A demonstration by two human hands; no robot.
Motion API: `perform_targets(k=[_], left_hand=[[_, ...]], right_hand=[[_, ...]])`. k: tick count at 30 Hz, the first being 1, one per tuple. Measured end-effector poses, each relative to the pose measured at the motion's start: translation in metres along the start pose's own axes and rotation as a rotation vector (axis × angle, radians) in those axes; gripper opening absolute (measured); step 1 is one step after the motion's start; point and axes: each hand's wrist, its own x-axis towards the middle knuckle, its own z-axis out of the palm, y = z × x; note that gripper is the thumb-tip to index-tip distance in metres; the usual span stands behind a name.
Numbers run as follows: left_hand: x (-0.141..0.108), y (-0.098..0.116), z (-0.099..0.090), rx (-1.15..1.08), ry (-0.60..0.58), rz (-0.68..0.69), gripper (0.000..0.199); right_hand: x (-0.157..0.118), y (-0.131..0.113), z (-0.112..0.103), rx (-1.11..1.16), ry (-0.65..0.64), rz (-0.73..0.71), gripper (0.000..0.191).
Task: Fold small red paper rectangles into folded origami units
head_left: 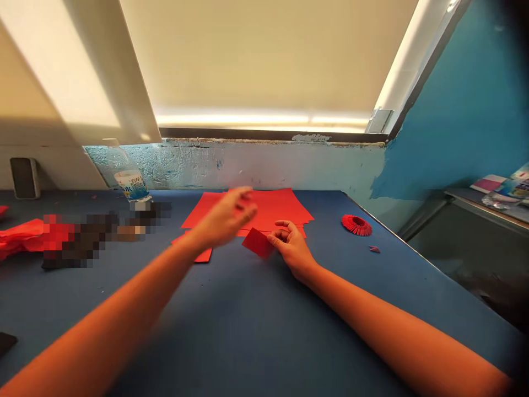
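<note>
A small red square of paper (257, 242) is pinched by one corner between the thumb and fingers of my right hand (294, 248), held above the blue table. My left hand (225, 218) hovers over the red paper sheets (275, 204), fingers slightly curled and apart, blurred by motion, with nothing visible in it. Those sheets lie in an uneven, overlapping pile near the wall. A smaller red piece (203, 256) pokes out beneath my left wrist. Off to the right sit a ring of folded red paper (356, 225) and a tiny folded paper triangle (374, 249).
On the blue table (248, 331), a plastic bottle (132, 184) stands at the back left, with a dark upright phone-like object (25, 177) farther left. Crumpled red paper (22, 236) lies at left beside a pixelated patch. A second surface (496, 201) with packages is at right.
</note>
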Motion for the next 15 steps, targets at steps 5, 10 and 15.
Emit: perform_targets(k=[5,10,15], left_hand=[[-0.013,-0.042,0.034,0.039,-0.139,-0.169,0.042],[-0.020,-0.047,0.034,-0.042,-0.096,-0.218,0.035],[-0.019,-0.041,0.031,-0.058,-0.084,-0.162,0.030]], right_hand=[[0.001,0.000,0.000,0.032,-0.090,0.024,0.042],[0.001,0.001,0.001,-0.033,-0.007,-0.004,0.022],[0.001,-0.002,0.001,-0.048,-0.002,0.012,0.020]])
